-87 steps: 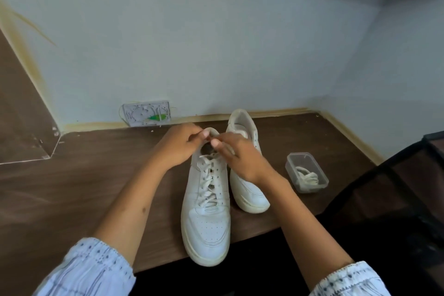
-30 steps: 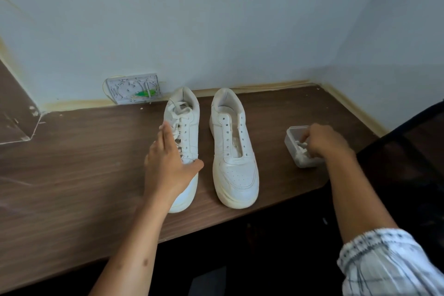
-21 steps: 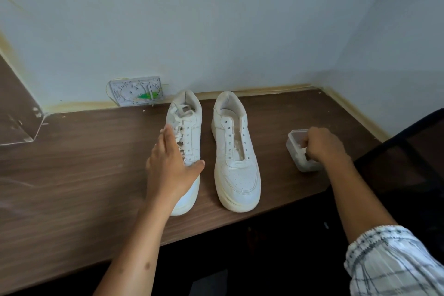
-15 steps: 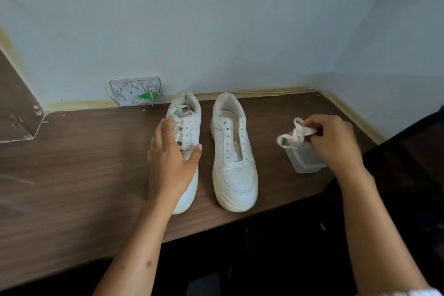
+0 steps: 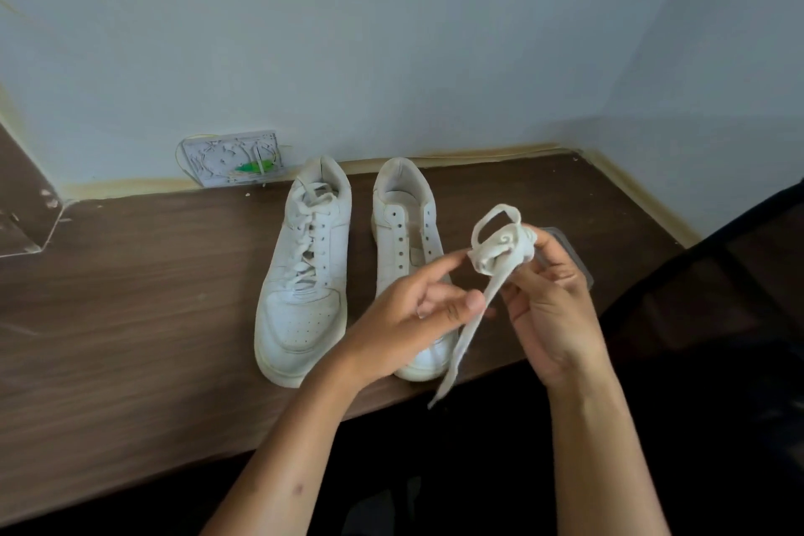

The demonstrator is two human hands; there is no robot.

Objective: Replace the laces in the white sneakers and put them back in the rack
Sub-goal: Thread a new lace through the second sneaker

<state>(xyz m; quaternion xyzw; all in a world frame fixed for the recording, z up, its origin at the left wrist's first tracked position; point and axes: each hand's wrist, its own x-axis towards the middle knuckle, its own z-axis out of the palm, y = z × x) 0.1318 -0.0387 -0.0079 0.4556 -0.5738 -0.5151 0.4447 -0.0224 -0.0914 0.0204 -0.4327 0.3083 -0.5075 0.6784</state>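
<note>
**Clerk:** Item one, and what had hold of it?

**Holder:** One flat white fabric lace (image 5: 504,246), still wound in a bundle. My right hand (image 5: 550,305) had its fingers curled round the bundle. One loop stood above my grip; one tail hung below it, past the table edge. I judged the tail was let down so an end could be found.

**Clerk:** Your other hand?

**Holder:** My left hand (image 5: 411,313) was just beside the right, fingers loosely bent, forefinger reaching to the bundle. Whether it pinched the tail, I could not tell.

**Clerk:** Item two?

**Holder:** One pair of white leather low sneakers on the dark brown wooden table (image 5: 130,296), toes toward me. The laced sneaker (image 5: 304,270) lay well left of my grip. The unlaced sneaker (image 5: 409,239), eyelets bare, lay directly behind my left hand; I judged it next for threading.

**Clerk:** Sundries?

**Holder:** One small clear plastic container (image 5: 574,257), mostly hidden behind my right hand. No rack in view.
</note>
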